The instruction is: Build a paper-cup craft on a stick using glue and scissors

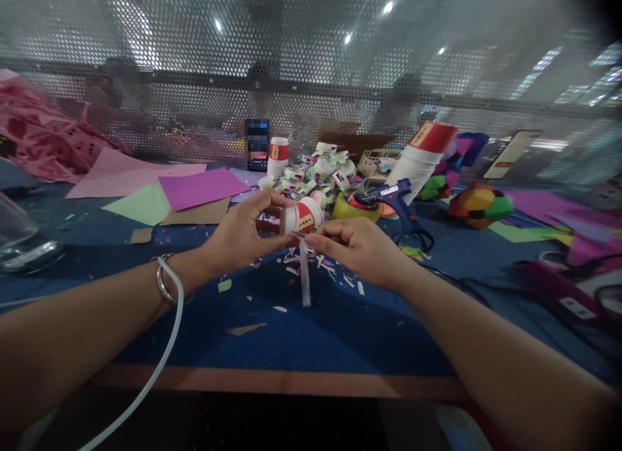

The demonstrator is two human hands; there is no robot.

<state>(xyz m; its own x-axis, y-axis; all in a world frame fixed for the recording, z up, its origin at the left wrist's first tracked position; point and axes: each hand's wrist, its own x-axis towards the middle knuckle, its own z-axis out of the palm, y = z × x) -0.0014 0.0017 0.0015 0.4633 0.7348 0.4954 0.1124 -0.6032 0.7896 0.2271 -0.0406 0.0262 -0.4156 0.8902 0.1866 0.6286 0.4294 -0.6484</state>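
My left hand [247, 234] is closed around a small white paper cup [307, 214] with a red and gold label, which it holds tilted above the table. My right hand [357, 247] is in a pinch at the cup's lower edge. Something small and thin seems to be between those fingertips, but I cannot make it out. Just below them is a narrow translucent strip [305, 276]; I cannot tell if it hangs from the fingers or lies on the table. Paper scraps [335, 269] are scattered beneath.
A blue glue gun [401, 201] rests beside a yellow tape roll [357, 208]. Behind are a pile of cut cup pieces [323, 169], stacked paper cups [422, 154] and a phone [257, 144]. Coloured paper [201, 186] and a glass [24, 237] lie left. A white cable [168, 347] crosses my left wrist.
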